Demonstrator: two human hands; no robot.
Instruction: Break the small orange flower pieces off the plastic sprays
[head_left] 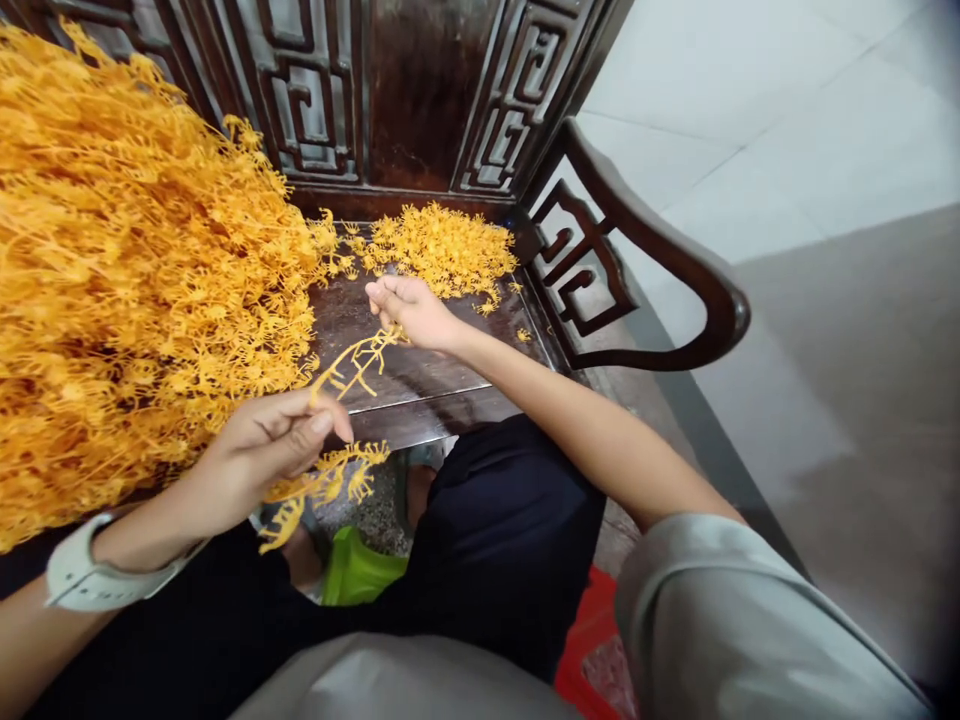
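My left hand (281, 440) is closed, pinching a yellow plastic sprig (341, 372) between thumb and fingers. From that grip thin bare side twigs run up to my right hand. More yellow sprigs with spidery ends (352, 465) hang below the left hand. My right hand (412, 312) is above the bench seat, its fingers curled together at the sprig's far end, with a bit of yellow showing under them. What lies inside the right fingers is mostly hidden. Just beyond it rests a small heap of loose yellow spidery pieces (446, 245).
A large mound of yellow sprigs (150, 290) covers the left of the dark wooden bench (337, 310). Its carved back (420, 90) and curved armrest (660, 250) border the seat. A green plastic object (360, 570) and a red one (589, 640) are low near my legs.
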